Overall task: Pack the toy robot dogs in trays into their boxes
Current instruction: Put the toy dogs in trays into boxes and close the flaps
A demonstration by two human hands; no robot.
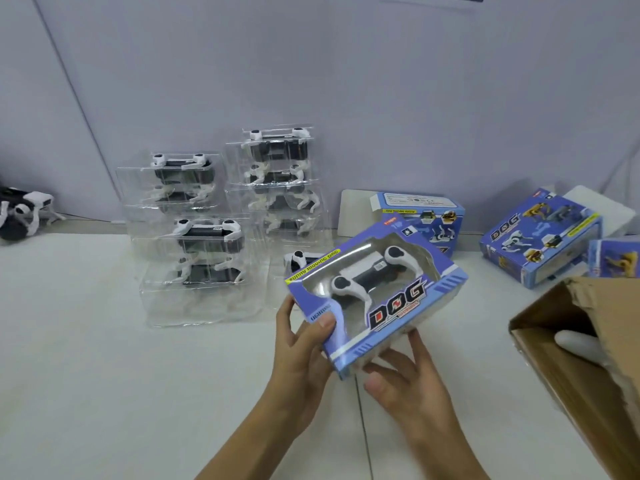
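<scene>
I hold a blue window box (408, 306) marked "DOG" above the white floor; a black and white toy robot dog (367, 275) shows through its clear window. My left hand (304, 344) grips the box's left end, thumb on the front face. My right hand (405, 379) supports its lower right edge from beneath, fingers curled around it. Behind stand stacks of clear trays holding robot dogs: a left stack (180, 178), a front stack (207, 251) and a taller back stack (280, 174).
An open blue box (433, 220) stands behind the held one. Two more blue boxes (540, 233) lie at right. An open brown carton (588, 358) sits at the right edge. A loose robot dog (24, 209) lies at far left by the wall.
</scene>
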